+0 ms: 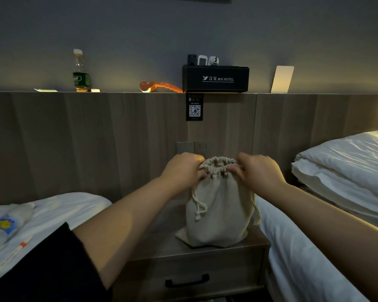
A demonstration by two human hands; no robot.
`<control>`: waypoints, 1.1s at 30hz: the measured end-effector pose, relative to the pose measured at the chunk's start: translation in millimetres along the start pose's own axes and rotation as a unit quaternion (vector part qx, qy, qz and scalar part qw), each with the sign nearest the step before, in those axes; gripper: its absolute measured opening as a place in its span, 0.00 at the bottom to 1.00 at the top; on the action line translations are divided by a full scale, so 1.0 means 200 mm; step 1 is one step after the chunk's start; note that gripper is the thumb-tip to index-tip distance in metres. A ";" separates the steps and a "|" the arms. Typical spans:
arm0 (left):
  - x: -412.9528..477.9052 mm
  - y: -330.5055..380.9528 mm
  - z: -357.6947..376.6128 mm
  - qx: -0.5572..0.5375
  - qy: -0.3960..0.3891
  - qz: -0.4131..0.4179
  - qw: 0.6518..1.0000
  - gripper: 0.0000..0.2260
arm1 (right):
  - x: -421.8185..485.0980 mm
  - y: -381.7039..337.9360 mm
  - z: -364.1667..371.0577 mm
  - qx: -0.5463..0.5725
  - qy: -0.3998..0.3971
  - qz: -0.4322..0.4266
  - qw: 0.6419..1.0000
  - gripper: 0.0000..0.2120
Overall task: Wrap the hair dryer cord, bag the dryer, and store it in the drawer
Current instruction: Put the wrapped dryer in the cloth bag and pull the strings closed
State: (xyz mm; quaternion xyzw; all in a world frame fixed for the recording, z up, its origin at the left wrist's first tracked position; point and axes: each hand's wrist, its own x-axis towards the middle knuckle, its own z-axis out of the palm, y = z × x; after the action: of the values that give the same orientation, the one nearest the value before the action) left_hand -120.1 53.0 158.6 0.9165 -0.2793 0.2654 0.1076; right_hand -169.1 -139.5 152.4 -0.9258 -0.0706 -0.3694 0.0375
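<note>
A beige cloth drawstring bag (pixel 218 212) stands upright on the wooden nightstand (pixel 162 247) between two beds. Its mouth is gathered into a ruffled ring. My left hand (pixel 183 171) pinches the left side of that gathered rim and my right hand (pixel 258 173) pinches the right side. Two drawstring ends hang down, one on each side of the bag. The bag bulges as if full, but the hair dryer and its cord are hidden. The nightstand drawer (pixel 194 275) with a black handle (pixel 187 281) is closed below.
White beds flank the nightstand, the left bed (pixel 59 212) holding a plastic bottle (pixel 7 225) and a pen. On the headboard ledge stand a green-label bottle (pixel 81 73), an orange shoehorn (pixel 159 86), a black hotel box (pixel 215 79) and a white card (pixel 282 79). Wall sockets (pixel 193 148) sit behind the bag.
</note>
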 end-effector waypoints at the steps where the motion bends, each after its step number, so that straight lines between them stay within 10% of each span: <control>1: 0.00 -0.01 0.00 0.001 -0.005 0.000 1.000 0.12 | 0.00 0.00 0.00 -0.050 -0.002 -0.019 0.999 0.20; 6: -0.01 -0.01 0.00 -0.065 -0.064 0.013 0.996 0.19 | 0.04 0.02 -0.01 -0.099 -0.067 0.007 0.993 0.20; 13: -0.03 -0.08 0.02 -0.264 -0.031 -0.095 0.959 0.21 | 0.03 0.08 -0.08 0.358 -0.221 0.115 0.900 0.11; 22: -0.01 -0.08 0.00 -0.233 0.042 -0.089 0.967 0.18 | 0.06 0.14 -0.11 0.431 -0.196 0.170 0.864 0.11; 26: -0.03 -0.10 0.00 -0.241 0.065 -0.068 0.966 0.17 | 0.04 0.17 -0.11 0.366 -0.086 0.189 0.907 0.14; 33: 0.02 -0.16 0.05 -0.341 0.106 -0.191 0.914 0.19 | 0.06 0.16 -0.01 0.379 0.035 0.316 0.869 0.14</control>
State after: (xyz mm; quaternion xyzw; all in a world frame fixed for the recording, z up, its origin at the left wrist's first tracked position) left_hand -94.8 74.5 149.7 0.8268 -0.1592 0.2238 0.4909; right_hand -156.7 -170.7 162.5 -0.7999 0.0921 -0.3152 0.5023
